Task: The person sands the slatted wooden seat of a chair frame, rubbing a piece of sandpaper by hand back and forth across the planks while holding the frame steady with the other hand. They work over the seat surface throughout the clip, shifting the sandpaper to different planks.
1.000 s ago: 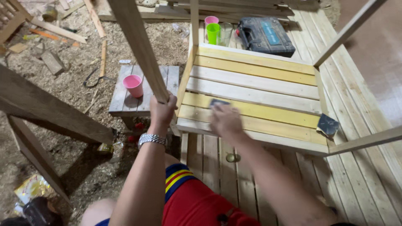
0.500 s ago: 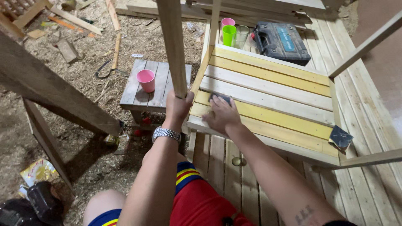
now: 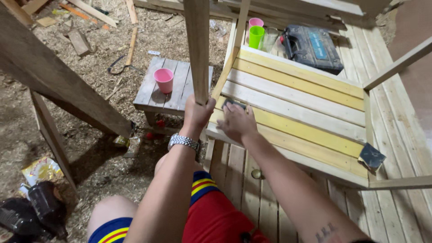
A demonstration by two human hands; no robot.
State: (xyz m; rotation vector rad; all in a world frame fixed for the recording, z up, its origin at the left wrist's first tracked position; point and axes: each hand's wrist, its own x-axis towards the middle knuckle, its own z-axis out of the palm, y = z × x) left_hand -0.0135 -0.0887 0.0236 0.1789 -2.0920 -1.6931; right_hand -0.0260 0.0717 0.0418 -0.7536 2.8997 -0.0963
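Note:
My left hand (image 3: 198, 112), with a metal watch on the wrist, grips an upright wooden post (image 3: 198, 49) at the near left corner of a slatted wooden panel (image 3: 310, 112) of yellow and pale boards. My right hand (image 3: 236, 122) lies flat on that panel near the same corner, pressing a dark piece of sandpaper (image 3: 235, 104) onto a yellow slat. Only the far edge of that piece shows beyond my fingers.
A second dark sanding sheet (image 3: 371, 156) lies at the panel's near right corner. A pink cup (image 3: 163, 80) stands on a small slatted stool (image 3: 155, 92). Behind the panel are a green cup (image 3: 256, 36), a pink cup (image 3: 255, 22) and a dark tool case (image 3: 312, 47). Sawdust and wood scraps cover the ground; a slanted beam (image 3: 54, 76) crosses the left.
The view has shifted, so the panel and stool sit further right and lower in frame. My right hand has slid slightly along the slat with the sandpaper; my left hand keeps its hold on the post.

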